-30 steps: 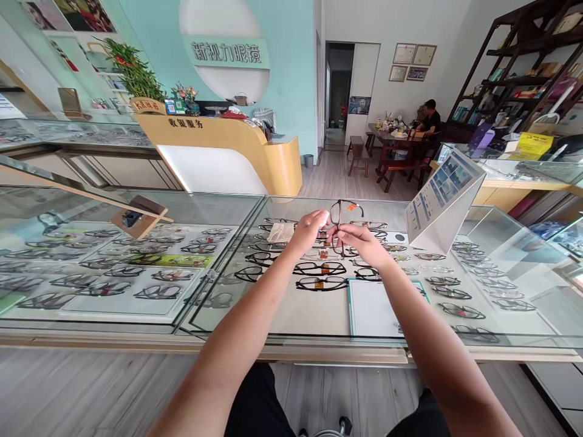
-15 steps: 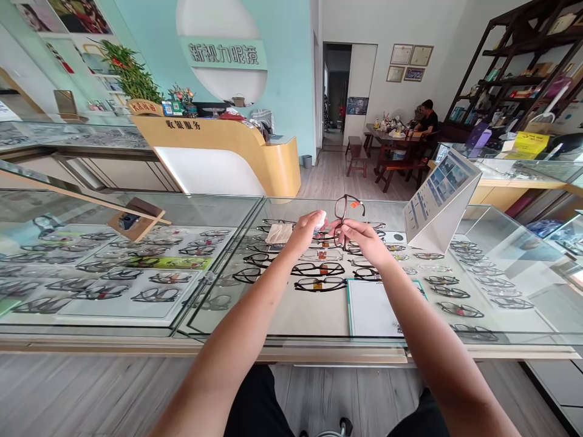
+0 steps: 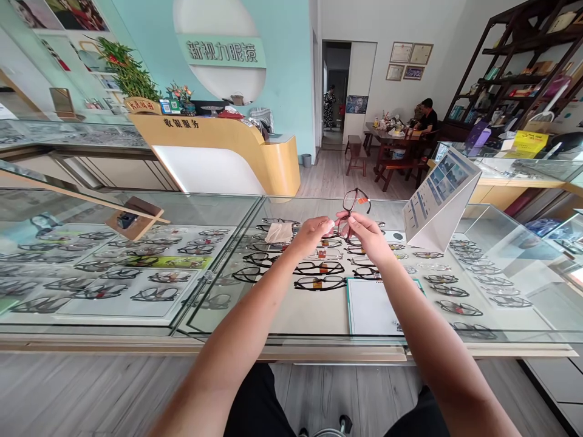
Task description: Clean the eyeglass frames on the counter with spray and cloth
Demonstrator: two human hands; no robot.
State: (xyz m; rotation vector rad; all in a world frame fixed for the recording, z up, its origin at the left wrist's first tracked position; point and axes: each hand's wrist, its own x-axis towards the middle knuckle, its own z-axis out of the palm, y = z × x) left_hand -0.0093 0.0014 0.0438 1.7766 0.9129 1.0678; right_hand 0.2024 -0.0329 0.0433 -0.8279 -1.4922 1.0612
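Note:
Above the glass counter, my right hand (image 3: 368,235) is closed on a pair of dark reddish eyeglasses (image 3: 350,199), held on end with one lens upward. An orange sticker shows by the upper lens. My left hand (image 3: 315,233) is closed, its fingertips at the lower lens, with a bit of small white material (image 3: 331,223) showing between them. Its kind is too small to tell. Beneath both hands, several eyeglasses (image 3: 320,283) lie in rows in the glass display case (image 3: 291,318). A beige cloth (image 3: 279,232) lies left of my hands.
A white folded sign (image 3: 439,203) stands on the counter at the right. To the left is a wooden stand (image 3: 136,218). A white sheet with a teal edge (image 3: 373,306) lies near the front. Farther back, a person (image 3: 427,118) sits at a table.
My left hand has moved right, bringing the white material against the lower lens. The eyeglasses have shifted slightly right and up. A person now shows in the back doorway.

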